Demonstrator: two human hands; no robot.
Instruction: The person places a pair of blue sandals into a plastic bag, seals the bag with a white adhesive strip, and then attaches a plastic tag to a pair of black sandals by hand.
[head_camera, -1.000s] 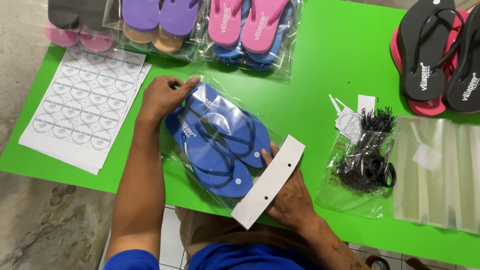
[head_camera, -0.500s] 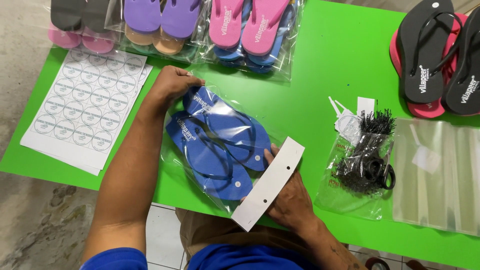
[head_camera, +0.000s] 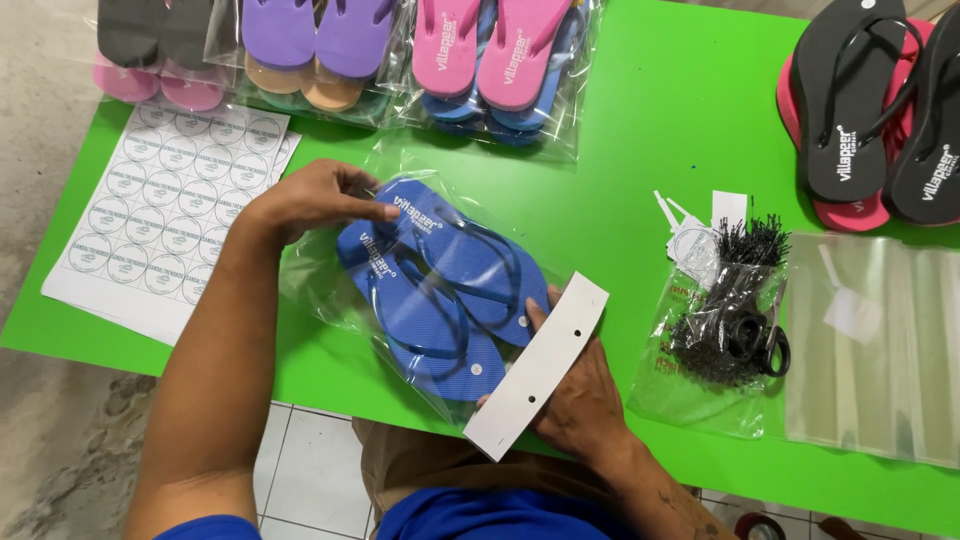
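Head view looks down on a green table where blue flip-flops lie in a clear bag near its front edge, long axis slanting from far left to near right. Left hand sits at the far-left end, fingertips pressed together, pinching the bag over the sandal's end. Right hand is at the near-right end under a white card strip (two small holes in it), thumb against the sandals; its other fingers are hidden, so their state cannot be told. Each hand takes one end, neither nearer overall. Left of the bag lies a sticker sheet; right, a pouch of black ties and empty bags; bagged pairs far.
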